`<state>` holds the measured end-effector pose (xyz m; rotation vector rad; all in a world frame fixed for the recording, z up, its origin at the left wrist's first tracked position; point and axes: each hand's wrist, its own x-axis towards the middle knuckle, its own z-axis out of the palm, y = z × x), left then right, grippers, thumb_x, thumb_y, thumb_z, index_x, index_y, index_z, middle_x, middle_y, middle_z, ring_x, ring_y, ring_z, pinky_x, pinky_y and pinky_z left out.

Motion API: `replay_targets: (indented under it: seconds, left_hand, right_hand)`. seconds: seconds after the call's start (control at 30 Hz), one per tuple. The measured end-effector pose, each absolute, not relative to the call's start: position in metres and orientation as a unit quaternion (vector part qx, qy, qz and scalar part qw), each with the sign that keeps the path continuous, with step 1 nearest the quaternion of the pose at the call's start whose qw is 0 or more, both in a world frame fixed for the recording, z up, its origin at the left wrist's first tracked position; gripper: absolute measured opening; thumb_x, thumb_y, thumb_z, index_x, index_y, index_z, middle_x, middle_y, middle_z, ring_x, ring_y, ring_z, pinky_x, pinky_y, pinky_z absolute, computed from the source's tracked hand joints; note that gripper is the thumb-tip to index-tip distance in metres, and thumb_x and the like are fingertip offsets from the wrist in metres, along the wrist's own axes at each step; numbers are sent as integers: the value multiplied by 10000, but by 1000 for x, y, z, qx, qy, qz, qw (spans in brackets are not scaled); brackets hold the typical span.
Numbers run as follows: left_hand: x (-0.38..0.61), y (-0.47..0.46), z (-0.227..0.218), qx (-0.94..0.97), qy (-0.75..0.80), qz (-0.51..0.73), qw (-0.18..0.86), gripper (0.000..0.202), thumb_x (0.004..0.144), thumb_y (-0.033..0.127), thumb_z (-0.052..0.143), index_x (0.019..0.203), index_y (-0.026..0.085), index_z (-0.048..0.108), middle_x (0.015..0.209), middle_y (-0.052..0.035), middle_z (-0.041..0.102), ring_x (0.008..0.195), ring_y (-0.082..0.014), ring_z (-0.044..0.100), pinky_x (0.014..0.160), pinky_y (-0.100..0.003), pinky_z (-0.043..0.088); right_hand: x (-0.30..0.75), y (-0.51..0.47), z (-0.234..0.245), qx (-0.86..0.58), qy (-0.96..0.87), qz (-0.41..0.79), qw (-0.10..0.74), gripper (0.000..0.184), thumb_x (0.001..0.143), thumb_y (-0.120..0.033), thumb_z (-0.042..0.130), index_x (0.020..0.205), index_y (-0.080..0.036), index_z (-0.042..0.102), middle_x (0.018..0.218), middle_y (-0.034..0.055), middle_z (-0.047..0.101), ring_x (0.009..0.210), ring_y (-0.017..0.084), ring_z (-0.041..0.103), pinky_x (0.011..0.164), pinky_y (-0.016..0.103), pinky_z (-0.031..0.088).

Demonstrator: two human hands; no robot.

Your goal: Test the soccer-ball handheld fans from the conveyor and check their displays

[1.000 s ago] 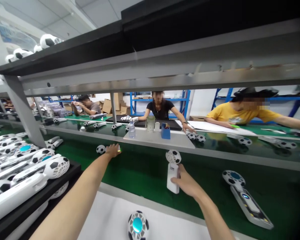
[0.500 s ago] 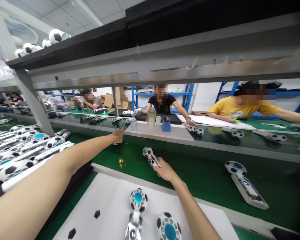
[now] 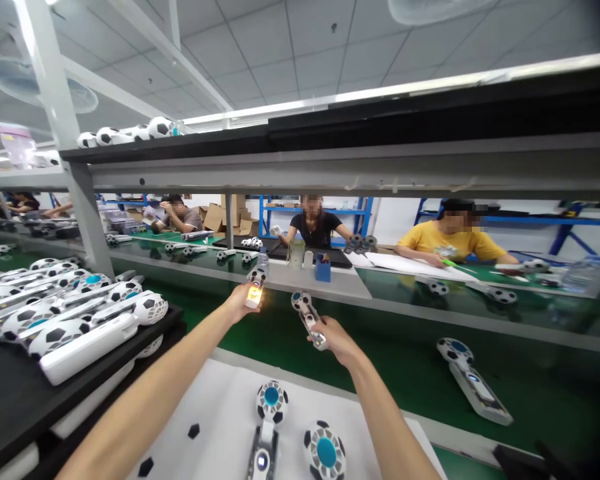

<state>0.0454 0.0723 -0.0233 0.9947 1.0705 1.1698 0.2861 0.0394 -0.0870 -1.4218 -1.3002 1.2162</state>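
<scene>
My left hand (image 3: 240, 300) is stretched out over the green belt (image 3: 390, 373), closed round a small handheld fan (image 3: 255, 288) with a football-pattern head; a warm light glows on its handle. My right hand (image 3: 336, 337) grips a second such fan (image 3: 308, 318), tilted with its head up and to the left. On the white mat (image 3: 220, 427) below lie another fan (image 3: 267, 423) with a blue centre and a loose fan head (image 3: 325, 452). Small black hexagon pieces (image 3: 194, 431) lie on the mat.
A black tray (image 3: 10, 387) at left holds several white fans. One more fan (image 3: 467, 380) lies on the belt at right. Across the belt, three people sit working behind a metal rail. A shelf overhead carries more fans.
My left hand has lifted a fan off the far side of the belt and its light is on. My right hand has raised its fan a little. The camera has tilted upward.
</scene>
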Motion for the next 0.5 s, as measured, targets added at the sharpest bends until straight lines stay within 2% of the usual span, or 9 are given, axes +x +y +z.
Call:
replay_targets:
  seconds: [0.07,0.13,0.2,0.27,0.4,0.5]
  left_hand:
    - [51,46,-13,420,401,526,621,264,1017,300,458,1139,109,594,994,-85,671,733,-136,654,634,-273,565]
    - [54,13,-1,418,338,549,640,280,1024,238,377,1155,107,586,1106,-131,683,801,-165,694,686,-293,590]
    - [51,-20,11,421,278,556,660,269,978,203,468,1211,131,582,1263,-148,653,975,-246,703,772,-367,615]
    - [45,-47,18,409,190,541,710,343,926,160,542,1267,149,578,1352,-154,614,1033,-288,690,723,-376,627]
    - [35,-72,20,344,58,495,796,392,904,163,555,1291,107,583,1320,-162,635,826,-185,693,529,-230,570]
    - [34,-73,15,300,12,454,839,391,914,182,536,1282,55,570,1243,-161,664,739,-122,658,488,-172,530]
  right_hand:
    - [287,25,-58,-504,-489,516,490,207,994,-231,515,1157,-121,578,1128,101,666,888,179,700,765,345,600]
    - [286,3,-27,-431,-474,534,552,237,960,-159,459,1174,-128,557,1237,126,653,985,208,715,850,372,605]
    - [281,-23,0,-371,-467,548,587,327,909,-166,484,1232,-156,540,1275,111,659,1073,247,703,930,417,592]
    - [275,-49,19,-324,-441,579,604,398,838,-169,545,1236,-173,560,1228,89,697,1066,273,710,929,438,599]
    - [267,-89,28,-278,-338,676,593,356,745,-145,642,1099,-129,675,1108,103,752,907,279,755,776,384,646]
    - [266,-105,23,-280,-323,693,580,316,764,-162,652,1073,-127,705,1107,110,755,875,271,759,738,362,644]
